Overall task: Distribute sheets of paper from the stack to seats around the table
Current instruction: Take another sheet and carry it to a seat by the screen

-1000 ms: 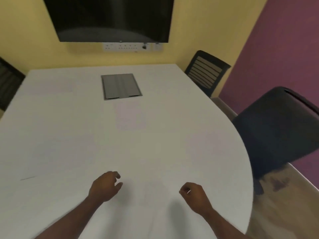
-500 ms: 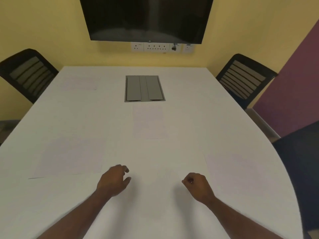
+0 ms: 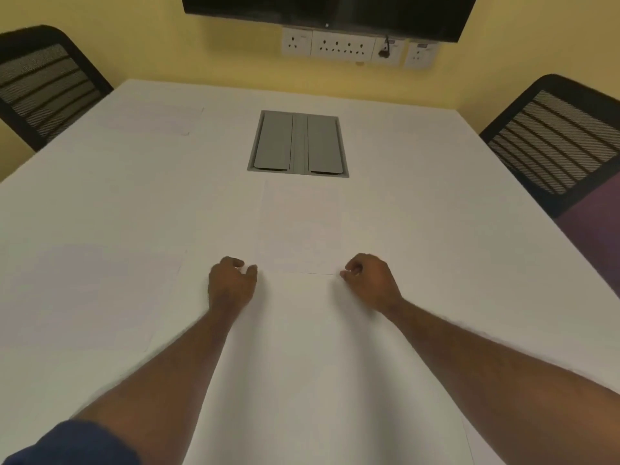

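The paper stack (image 3: 298, 226) lies flat in the middle of the white table (image 3: 436, 229), just in front of a grey cable hatch. My left hand (image 3: 231, 283) hovers at the stack's near left corner, fingers loosely curled, thumb apart, holding nothing. At the near right corner my right hand (image 3: 369, 280) is curled shut, its fingertips touching the stack's edge. Single sheets lie at the near left seat (image 3: 90, 297) and the far left seat (image 3: 151, 119). Another sheet (image 3: 335, 380) lies under my forearms.
The grey cable hatch (image 3: 298, 144) is set into the table's centre. Black mesh chairs stand at the far left (image 3: 43, 85) and far right (image 3: 557, 142). A dark screen (image 3: 328, 11) and wall sockets hang on the yellow wall behind.
My view has swung left and moved in toward the table's centre. Both hands have reached forward from the near edge to the stack's near corners.
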A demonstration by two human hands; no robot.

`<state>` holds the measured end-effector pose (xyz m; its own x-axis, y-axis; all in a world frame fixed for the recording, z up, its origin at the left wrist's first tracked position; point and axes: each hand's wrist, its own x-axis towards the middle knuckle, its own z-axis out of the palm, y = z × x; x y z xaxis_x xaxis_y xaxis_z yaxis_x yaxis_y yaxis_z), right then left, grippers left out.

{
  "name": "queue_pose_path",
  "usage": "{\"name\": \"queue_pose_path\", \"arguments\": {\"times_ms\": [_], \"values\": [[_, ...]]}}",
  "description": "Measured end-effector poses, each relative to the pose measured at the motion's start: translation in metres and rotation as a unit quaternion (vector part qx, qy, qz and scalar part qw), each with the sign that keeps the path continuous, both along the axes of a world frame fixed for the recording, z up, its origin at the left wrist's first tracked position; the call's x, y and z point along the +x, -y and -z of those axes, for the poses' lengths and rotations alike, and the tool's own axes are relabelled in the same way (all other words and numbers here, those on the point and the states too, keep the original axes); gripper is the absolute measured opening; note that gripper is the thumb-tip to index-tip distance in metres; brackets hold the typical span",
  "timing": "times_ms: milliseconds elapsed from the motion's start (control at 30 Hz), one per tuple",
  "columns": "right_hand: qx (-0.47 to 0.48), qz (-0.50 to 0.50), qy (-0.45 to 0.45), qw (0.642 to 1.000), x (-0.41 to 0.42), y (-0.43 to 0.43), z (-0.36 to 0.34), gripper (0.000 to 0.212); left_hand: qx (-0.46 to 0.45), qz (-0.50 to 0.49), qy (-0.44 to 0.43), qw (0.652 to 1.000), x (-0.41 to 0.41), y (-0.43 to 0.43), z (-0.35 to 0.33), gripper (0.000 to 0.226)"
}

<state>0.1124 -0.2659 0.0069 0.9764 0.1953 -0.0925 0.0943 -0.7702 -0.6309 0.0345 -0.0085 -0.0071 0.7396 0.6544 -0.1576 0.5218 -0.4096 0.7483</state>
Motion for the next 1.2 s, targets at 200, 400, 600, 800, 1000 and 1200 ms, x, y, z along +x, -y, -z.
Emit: {"name": "queue_pose_path", "arguments": {"times_ms": [200,400,600,800,1000,1200], "values": [[0.024,0.045,-0.054,0.997,0.042,-0.013,0.024,0.033,0.037,-0.040,-0.138,0.989,0.047,0.006,0.000,0.062],[-0.006,0.028,-0.037,0.999,0.047,-0.010,0.037,0.033,0.043,-0.024,-0.213,0.976,0.066,0.010,-0.008,0.051],[0.011,0.036,-0.027,0.999,0.046,-0.009,0.040,0.036,0.015,-0.017,-0.154,0.988,0.076,0.012,-0.004,0.042],[0.031,0.050,-0.022,0.998,0.043,-0.009,0.041,0.036,0.032,-0.049,-0.139,0.989,0.080,0.017,-0.002,0.063],[0.033,0.052,-0.024,0.998,0.046,-0.008,0.040,0.035,0.034,-0.047,-0.166,0.984,0.086,0.020,-0.008,0.064],[0.038,0.056,-0.029,0.997,0.045,-0.008,0.039,0.035,-0.007,-0.033,-0.200,0.979,0.093,0.010,-0.013,0.049]]}}
